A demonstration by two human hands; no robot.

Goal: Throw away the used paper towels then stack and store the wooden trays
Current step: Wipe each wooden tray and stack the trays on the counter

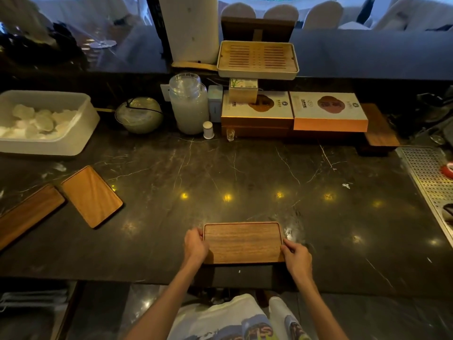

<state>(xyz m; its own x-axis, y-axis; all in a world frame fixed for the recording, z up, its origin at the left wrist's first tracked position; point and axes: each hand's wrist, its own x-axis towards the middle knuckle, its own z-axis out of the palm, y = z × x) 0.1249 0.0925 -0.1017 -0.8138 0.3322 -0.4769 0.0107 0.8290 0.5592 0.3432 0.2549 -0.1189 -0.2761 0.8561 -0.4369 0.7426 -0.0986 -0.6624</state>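
A dark wooden tray (242,242) lies flat on the black marble counter (245,173), close to its front edge. My left hand (195,245) grips the tray's left end and my right hand (295,257) grips its right end. A thin lighter edge along the tray's far side hints at a second tray beneath; I cannot tell for sure. Two more wooden trays rest at the left: a light orange tray (92,196) lying at an angle, and a darker tray (29,213) beside it, partly cut off by the frame. No loose paper towels are visible on the counter.
A white bin (81,133) holding crumpled white paper sits at the back left. Along the back stand a glass bowl (139,115), a large glass jar (189,104), a paper-towel roll (193,28), boxed goods (329,114) and a slatted tea tray (257,58). A perforated metal drain (426,177) lies at the right.
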